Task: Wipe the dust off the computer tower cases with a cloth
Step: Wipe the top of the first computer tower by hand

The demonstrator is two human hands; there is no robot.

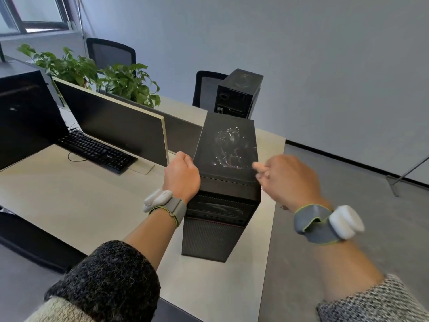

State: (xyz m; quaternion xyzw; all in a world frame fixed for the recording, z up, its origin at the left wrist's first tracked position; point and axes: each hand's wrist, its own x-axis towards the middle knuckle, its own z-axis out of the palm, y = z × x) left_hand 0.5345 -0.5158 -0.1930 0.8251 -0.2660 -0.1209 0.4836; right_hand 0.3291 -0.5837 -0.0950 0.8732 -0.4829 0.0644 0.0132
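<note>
A black computer tower case [222, 205] stands upright near the desk's right edge, its top marked with pale dust smears. My left hand [182, 174] grips the top left edge of this case, fingers curled over the rim. My right hand [286, 180] hovers at the top right edge, blurred, fingers loosely curled and holding nothing. A second black tower case [239, 94] stands farther back on the desk, its rear panel facing me. No cloth is visible.
A beige desk [81, 201] holds a monitor [111, 122], a black keyboard [97, 151] and a second dark screen [25, 117] at the left. Green plants [104, 77] and two black chairs [111, 53] stand behind. Grey floor lies to the right.
</note>
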